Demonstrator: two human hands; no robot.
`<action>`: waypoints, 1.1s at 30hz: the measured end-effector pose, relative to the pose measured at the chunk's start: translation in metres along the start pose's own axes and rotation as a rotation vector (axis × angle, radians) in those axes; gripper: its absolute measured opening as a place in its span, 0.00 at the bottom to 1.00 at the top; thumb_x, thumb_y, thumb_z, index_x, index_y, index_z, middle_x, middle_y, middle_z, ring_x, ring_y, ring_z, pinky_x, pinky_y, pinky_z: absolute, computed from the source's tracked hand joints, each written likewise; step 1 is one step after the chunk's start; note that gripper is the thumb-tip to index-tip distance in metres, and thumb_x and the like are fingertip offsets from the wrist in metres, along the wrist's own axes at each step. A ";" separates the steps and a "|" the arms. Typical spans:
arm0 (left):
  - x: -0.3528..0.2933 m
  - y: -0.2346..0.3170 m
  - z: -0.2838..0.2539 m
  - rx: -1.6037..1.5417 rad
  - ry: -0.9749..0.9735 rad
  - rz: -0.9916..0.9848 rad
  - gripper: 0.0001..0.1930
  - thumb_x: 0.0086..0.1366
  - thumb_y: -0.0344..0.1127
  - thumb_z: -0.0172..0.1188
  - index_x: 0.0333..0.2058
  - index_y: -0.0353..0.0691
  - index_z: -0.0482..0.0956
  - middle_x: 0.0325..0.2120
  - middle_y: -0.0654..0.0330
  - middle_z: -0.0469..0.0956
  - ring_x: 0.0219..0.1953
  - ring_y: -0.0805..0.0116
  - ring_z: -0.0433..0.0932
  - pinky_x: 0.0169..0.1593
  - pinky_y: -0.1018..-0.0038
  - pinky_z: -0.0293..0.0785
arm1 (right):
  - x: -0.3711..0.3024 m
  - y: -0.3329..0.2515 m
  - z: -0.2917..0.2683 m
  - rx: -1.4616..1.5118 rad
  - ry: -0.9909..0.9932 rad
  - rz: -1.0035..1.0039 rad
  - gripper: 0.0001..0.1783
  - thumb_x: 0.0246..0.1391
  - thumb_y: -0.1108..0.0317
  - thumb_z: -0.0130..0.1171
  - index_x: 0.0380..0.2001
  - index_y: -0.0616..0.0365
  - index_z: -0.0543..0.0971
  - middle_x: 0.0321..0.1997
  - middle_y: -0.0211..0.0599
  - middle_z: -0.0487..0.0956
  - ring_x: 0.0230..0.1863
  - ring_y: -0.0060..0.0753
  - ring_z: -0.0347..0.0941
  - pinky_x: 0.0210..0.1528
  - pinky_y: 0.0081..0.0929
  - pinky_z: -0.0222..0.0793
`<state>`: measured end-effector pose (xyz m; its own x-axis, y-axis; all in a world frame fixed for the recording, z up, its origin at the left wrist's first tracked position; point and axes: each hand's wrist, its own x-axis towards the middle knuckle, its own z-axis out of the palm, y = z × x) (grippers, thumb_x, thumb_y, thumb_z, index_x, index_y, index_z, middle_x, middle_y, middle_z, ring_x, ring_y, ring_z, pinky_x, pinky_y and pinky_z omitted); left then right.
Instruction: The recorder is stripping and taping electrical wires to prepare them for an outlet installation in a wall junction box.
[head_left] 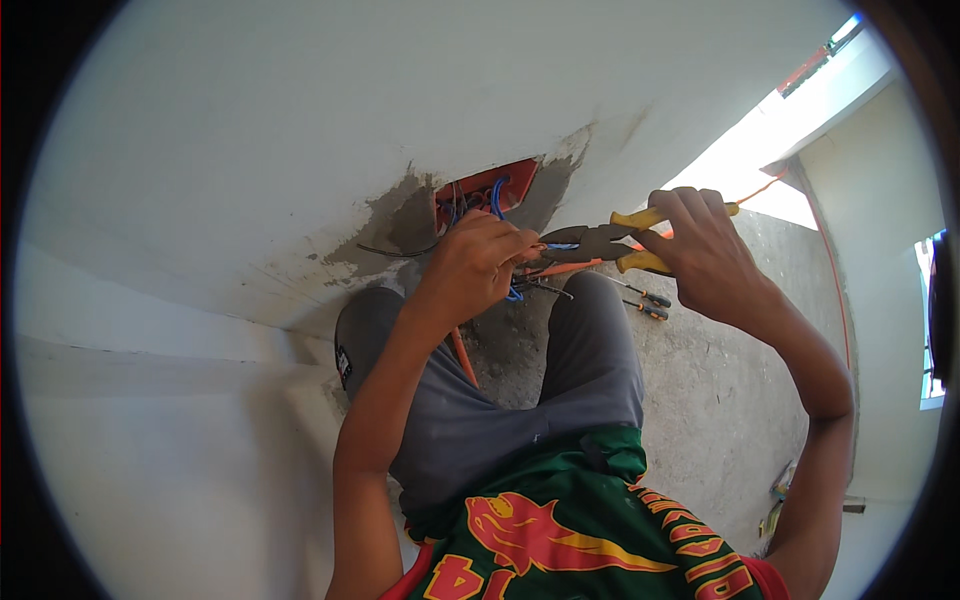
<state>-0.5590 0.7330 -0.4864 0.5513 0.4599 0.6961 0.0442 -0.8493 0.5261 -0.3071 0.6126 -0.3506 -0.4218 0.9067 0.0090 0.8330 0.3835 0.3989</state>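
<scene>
My right hand [705, 240] is wrapped round the yellow handles of a pair of pliers [603, 243]. The jaws point left and look parted, close to the fingertips of my left hand [475, 262]. That hand is closed in a pinch on electrical wires, with a bit of bare copper-coloured end by the jaws; whether the jaws touch it I cannot tell. Blue wires [497, 197] and dark ones come out of an orange-red electrical box [520, 184] set in the wall. More dark wire ends [552, 289] hang below my left hand, and one dark wire [390, 252] sticks out leftward.
Rough grey patches [398, 215] surround the box on the white wall [270, 120]. Two screwdrivers [650, 304] lie on the concrete floor [710, 380], right of my knee. An orange tube [463, 356] runs between my legs. An orange cord [832, 262] lies along the right wall.
</scene>
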 end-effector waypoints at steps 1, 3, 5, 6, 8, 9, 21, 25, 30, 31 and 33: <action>0.001 0.000 -0.001 -0.010 -0.007 0.007 0.15 0.51 0.16 0.63 0.39 0.34 0.83 0.29 0.56 0.84 0.34 0.55 0.82 0.48 0.64 0.76 | 0.001 0.000 0.000 0.035 -0.022 0.000 0.19 0.47 0.78 0.66 0.46 0.55 0.86 0.55 0.42 0.70 0.56 0.42 0.65 0.54 0.40 0.63; 0.000 -0.002 0.000 -0.019 -0.018 0.011 0.14 0.52 0.17 0.64 0.38 0.34 0.83 0.28 0.56 0.83 0.34 0.55 0.81 0.46 0.64 0.76 | 0.003 0.002 0.000 0.068 -0.044 -0.001 0.18 0.47 0.79 0.66 0.44 0.56 0.86 0.54 0.44 0.70 0.55 0.43 0.66 0.53 0.40 0.64; 0.000 -0.003 -0.002 -0.023 -0.031 0.013 0.13 0.52 0.18 0.66 0.38 0.34 0.83 0.28 0.56 0.83 0.34 0.55 0.81 0.45 0.64 0.76 | 0.005 0.004 0.003 0.074 -0.077 -0.018 0.18 0.46 0.77 0.67 0.43 0.54 0.87 0.53 0.43 0.70 0.54 0.43 0.66 0.52 0.39 0.65; 0.000 -0.004 -0.003 -0.027 -0.036 0.018 0.12 0.53 0.19 0.67 0.38 0.34 0.83 0.27 0.56 0.82 0.34 0.55 0.80 0.43 0.64 0.76 | 0.006 0.005 0.004 0.074 -0.075 -0.020 0.18 0.46 0.77 0.67 0.43 0.54 0.87 0.53 0.43 0.70 0.54 0.43 0.66 0.52 0.39 0.65; -0.001 -0.004 -0.005 -0.031 -0.040 0.023 0.12 0.53 0.20 0.68 0.38 0.35 0.83 0.27 0.57 0.82 0.34 0.55 0.80 0.42 0.65 0.76 | 0.008 0.006 0.006 0.090 -0.064 -0.030 0.19 0.45 0.78 0.68 0.44 0.53 0.87 0.53 0.42 0.70 0.53 0.43 0.66 0.51 0.38 0.67; -0.001 -0.004 -0.005 -0.044 -0.043 0.029 0.12 0.53 0.20 0.68 0.38 0.35 0.83 0.27 0.57 0.82 0.35 0.55 0.80 0.41 0.65 0.76 | 0.008 0.007 0.007 0.091 -0.064 -0.032 0.19 0.45 0.78 0.68 0.44 0.53 0.87 0.53 0.42 0.70 0.53 0.43 0.66 0.51 0.38 0.67; 0.001 -0.001 -0.005 -0.041 -0.045 0.027 0.13 0.53 0.19 0.67 0.39 0.36 0.81 0.28 0.57 0.79 0.36 0.55 0.79 0.42 0.63 0.75 | -0.004 0.000 -0.003 0.131 -0.013 -0.031 0.26 0.42 0.81 0.65 0.49 0.58 0.84 0.57 0.43 0.69 0.57 0.42 0.66 0.56 0.39 0.63; 0.001 -0.001 -0.001 0.049 -0.035 0.065 0.14 0.52 0.20 0.68 0.39 0.37 0.81 0.29 0.58 0.77 0.36 0.56 0.78 0.43 0.62 0.74 | -0.007 -0.003 -0.011 0.147 -0.089 -0.016 0.26 0.42 0.81 0.64 0.49 0.60 0.83 0.56 0.44 0.70 0.56 0.42 0.65 0.54 0.37 0.63; -0.001 -0.003 0.002 0.106 -0.003 0.132 0.15 0.52 0.19 0.68 0.40 0.36 0.81 0.29 0.58 0.76 0.35 0.56 0.78 0.44 0.62 0.73 | -0.006 -0.006 -0.018 0.227 -0.243 0.054 0.29 0.44 0.85 0.60 0.54 0.58 0.82 0.60 0.47 0.68 0.60 0.45 0.63 0.57 0.40 0.61; -0.001 -0.002 0.003 0.109 -0.002 0.134 0.15 0.52 0.19 0.68 0.40 0.36 0.81 0.29 0.57 0.77 0.35 0.57 0.77 0.43 0.62 0.73 | -0.006 -0.006 -0.018 0.227 -0.230 0.050 0.29 0.45 0.85 0.59 0.54 0.59 0.82 0.59 0.47 0.68 0.59 0.44 0.63 0.56 0.40 0.61; -0.002 -0.003 0.003 0.109 0.006 0.132 0.15 0.52 0.19 0.68 0.40 0.36 0.81 0.29 0.58 0.76 0.34 0.57 0.77 0.43 0.62 0.73 | -0.006 -0.006 -0.019 0.226 -0.218 0.046 0.29 0.45 0.85 0.58 0.54 0.59 0.81 0.59 0.47 0.68 0.59 0.44 0.63 0.56 0.40 0.61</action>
<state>-0.5572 0.7336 -0.4907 0.5534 0.3441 0.7585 0.0622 -0.9252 0.3743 -0.3167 0.6017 -0.3359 -0.3151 0.9311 -0.1838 0.9183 0.3481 0.1888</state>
